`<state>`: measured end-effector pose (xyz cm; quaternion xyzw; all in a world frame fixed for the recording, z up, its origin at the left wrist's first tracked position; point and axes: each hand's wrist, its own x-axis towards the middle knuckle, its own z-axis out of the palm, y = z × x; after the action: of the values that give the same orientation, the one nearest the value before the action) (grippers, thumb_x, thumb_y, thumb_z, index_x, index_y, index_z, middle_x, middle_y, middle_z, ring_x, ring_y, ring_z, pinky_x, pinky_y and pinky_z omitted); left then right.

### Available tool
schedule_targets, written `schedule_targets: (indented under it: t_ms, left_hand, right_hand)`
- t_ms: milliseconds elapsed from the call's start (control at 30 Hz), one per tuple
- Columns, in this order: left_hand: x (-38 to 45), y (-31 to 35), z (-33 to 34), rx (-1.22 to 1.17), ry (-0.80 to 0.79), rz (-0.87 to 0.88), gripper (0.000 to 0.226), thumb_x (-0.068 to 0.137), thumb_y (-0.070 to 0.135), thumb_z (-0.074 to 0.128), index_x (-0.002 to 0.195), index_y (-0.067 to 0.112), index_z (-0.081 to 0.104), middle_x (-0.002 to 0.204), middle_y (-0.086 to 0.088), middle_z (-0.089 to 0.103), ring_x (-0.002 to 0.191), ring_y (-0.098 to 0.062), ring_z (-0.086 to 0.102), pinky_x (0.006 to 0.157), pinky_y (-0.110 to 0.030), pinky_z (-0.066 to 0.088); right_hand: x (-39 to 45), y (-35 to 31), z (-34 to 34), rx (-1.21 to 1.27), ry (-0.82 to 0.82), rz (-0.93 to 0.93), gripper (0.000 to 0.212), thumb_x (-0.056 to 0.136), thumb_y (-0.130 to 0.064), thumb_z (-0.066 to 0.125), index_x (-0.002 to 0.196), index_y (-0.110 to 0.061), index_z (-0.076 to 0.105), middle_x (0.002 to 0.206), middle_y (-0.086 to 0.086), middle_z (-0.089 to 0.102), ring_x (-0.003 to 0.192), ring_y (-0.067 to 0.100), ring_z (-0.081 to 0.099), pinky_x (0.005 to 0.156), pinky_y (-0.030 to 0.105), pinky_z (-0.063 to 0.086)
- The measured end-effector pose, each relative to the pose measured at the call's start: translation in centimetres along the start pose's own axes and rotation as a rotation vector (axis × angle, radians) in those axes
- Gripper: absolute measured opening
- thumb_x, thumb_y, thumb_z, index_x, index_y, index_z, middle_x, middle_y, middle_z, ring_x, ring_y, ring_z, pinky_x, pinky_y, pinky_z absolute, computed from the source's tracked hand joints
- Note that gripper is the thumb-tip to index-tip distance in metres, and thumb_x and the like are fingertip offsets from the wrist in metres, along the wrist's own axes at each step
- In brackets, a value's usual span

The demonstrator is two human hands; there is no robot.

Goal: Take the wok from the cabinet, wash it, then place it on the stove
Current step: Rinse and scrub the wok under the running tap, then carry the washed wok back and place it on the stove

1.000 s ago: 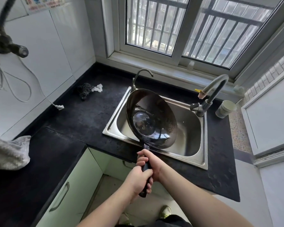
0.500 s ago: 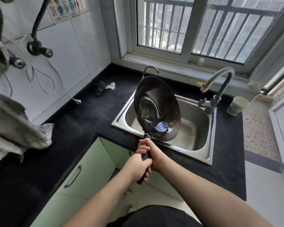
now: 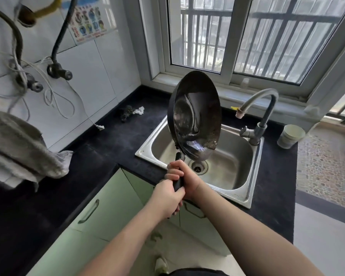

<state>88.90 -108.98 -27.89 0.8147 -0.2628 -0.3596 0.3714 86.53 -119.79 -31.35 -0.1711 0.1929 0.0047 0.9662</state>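
A black wok (image 3: 195, 114) is tilted steeply on edge above the steel sink (image 3: 239, 192), its wet inside facing right and its low rim over the basin near the drain (image 3: 197, 167). Both hands grip its black handle (image 3: 178, 184). My right hand (image 3: 184, 179) holds the upper part of the handle, close to the pan. My left hand (image 3: 166, 197) wraps the handle's lower end, just below the right. The stove is out of view.
A curved faucet (image 3: 264, 116) stands at the sink's right back corner, a paper cup (image 3: 290, 136) beside it. A scrubber and rag (image 3: 130, 112) lie on the black counter (image 3: 112, 144). A grey towel (image 3: 22, 148) hangs at left. Green cabinet doors (image 3: 108, 204) sit below.
The wok has been raised and tipped more upright over the sink. Both hands kept their grip on the handle. The camera swung left, showing more wall and towel.
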Motion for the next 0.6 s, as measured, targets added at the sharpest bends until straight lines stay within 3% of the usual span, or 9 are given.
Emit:
schedule_targets:
  t_ms: [67, 167, 233, 300, 400, 600]
  left_hand:
    - [0.2, 0.6, -0.3, 0.056, 0.039, 0.016, 0.018, 0.092, 0.018, 0.053, 0.076, 0.011, 0.053, 0.052, -0.007, 0.058, 0.03, -0.013, 0.048, 0.033, -0.022, 0.04]
    - [0.7, 0.8, -1.0, 0.153, 0.096, 0.063, 0.004, 0.091, 0.018, 0.053, 0.092, 0.014, 0.054, 0.058, -0.009, 0.062, 0.037, -0.018, 0.057, 0.035, -0.026, 0.044]
    - [0.8, 0.9, -1.0, 0.254, 0.136, 0.068, 0.012, 0.09, 0.021, 0.054, 0.094, 0.01, 0.055, 0.075, -0.016, 0.069, 0.062, -0.032, 0.068, 0.049, -0.037, 0.054]
    - [0.8, 0.9, -0.6, 0.347, 0.175, 0.053, 0.01, 0.088, 0.024, 0.055, 0.09, 0.015, 0.052, 0.086, -0.015, 0.07, 0.078, -0.036, 0.069, 0.056, -0.035, 0.051]
    - [0.8, 0.7, -0.1, 0.431, 0.221, 0.052, 0.014, 0.087, 0.031, 0.056, 0.094, 0.019, 0.055, 0.087, -0.008, 0.069, 0.079, -0.03, 0.067, 0.054, -0.03, 0.04]
    - [1.0, 0.9, -0.8, 0.456, 0.286, 0.079, 0.027, 0.086, 0.033, 0.057, 0.11, 0.022, 0.06, 0.087, -0.005, 0.069, 0.082, -0.029, 0.067, 0.062, -0.034, 0.053]
  right_hand:
    - [-0.1, -0.9, 0.6, -0.037, 0.016, 0.005, 0.036, 0.083, -0.019, 0.053, 0.056, -0.024, 0.03, 0.04, -0.01, 0.036, 0.044, 0.006, 0.046, 0.056, 0.018, 0.043]
    - [0.3, -2.2, 1.9, -0.185, 0.203, 0.041, 0.038, 0.091, -0.022, 0.053, 0.055, -0.019, 0.04, 0.046, -0.006, 0.043, 0.052, 0.011, 0.055, 0.063, 0.023, 0.048]
    - [0.8, -2.6, 2.7, -0.272, 0.361, 0.051, 0.038, 0.09, -0.024, 0.058, 0.055, -0.018, 0.042, 0.046, -0.003, 0.047, 0.05, 0.013, 0.052, 0.059, 0.024, 0.044]
    - [1.1, -2.6, 3.0, -0.269, 0.46, 0.01, 0.04, 0.085, -0.023, 0.065, 0.054, -0.019, 0.04, 0.044, -0.003, 0.043, 0.041, 0.011, 0.042, 0.048, 0.022, 0.037]
    - [1.4, -2.2, 2.9, -0.268, 0.494, -0.023, 0.04, 0.082, -0.022, 0.068, 0.054, -0.02, 0.039, 0.043, -0.005, 0.038, 0.035, 0.009, 0.033, 0.045, 0.021, 0.029]
    - [1.7, -2.4, 3.3, -0.192, 0.462, -0.078, 0.027, 0.085, -0.016, 0.059, 0.068, -0.018, 0.039, 0.045, -0.006, 0.037, 0.033, 0.006, 0.033, 0.033, 0.018, 0.03]
